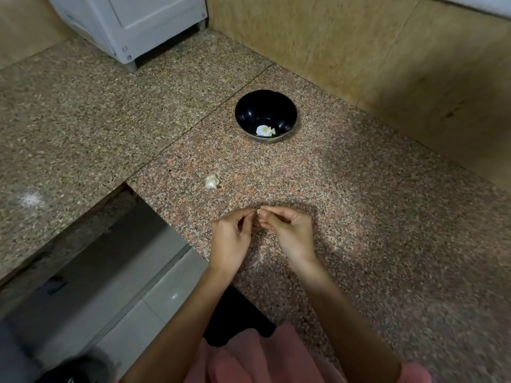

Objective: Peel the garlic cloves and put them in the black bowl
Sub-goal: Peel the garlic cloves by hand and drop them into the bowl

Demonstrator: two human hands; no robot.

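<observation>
Pinching a garlic clove [259, 211] between left hand [231, 240] and right hand [290, 234] near the counter's [359, 217] front edge; black bowl [249, 113] toward the far edge (pale pieces [265, 130] inside). Best peeled by thumbnail, grip steady.

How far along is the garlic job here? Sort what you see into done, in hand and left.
Done: a few pale peeled pieces lie in the black bowl. In hand: left hand and right hand pinch a small clove between them over the counter. Left: that clove, and a white garlic piece lying on the counter between hands and bowl, seemingly unpeeled.
</observation>
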